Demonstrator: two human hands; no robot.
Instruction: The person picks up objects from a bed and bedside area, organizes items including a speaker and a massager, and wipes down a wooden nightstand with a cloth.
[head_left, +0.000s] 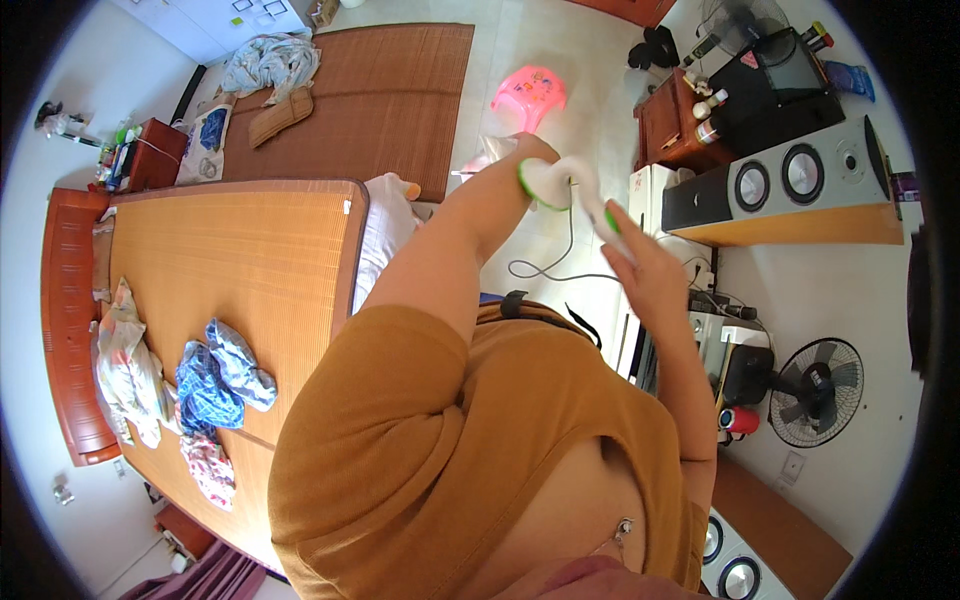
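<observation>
A white curved handheld electric device (589, 187) with green trim, blurred, is in front of me near the top centre. My right hand (651, 271) grips its lower end between thumb and fingers. The device's round, green-rimmed head lies against my left wrist area, and my left hand (538, 146) is bent away and mostly hidden there, so its fingers do not show. A thin grey cord (555, 276) loops below the head and runs right towards my right forearm.
A pink plastic stool (531, 91) stands on the tiled floor ahead. On the left is a bed with a woven mat (292, 247) and crumpled clothes (217, 375). On the right are a tall speaker (817, 176), a wooden cabinet (667, 127) and a black fan (817, 392).
</observation>
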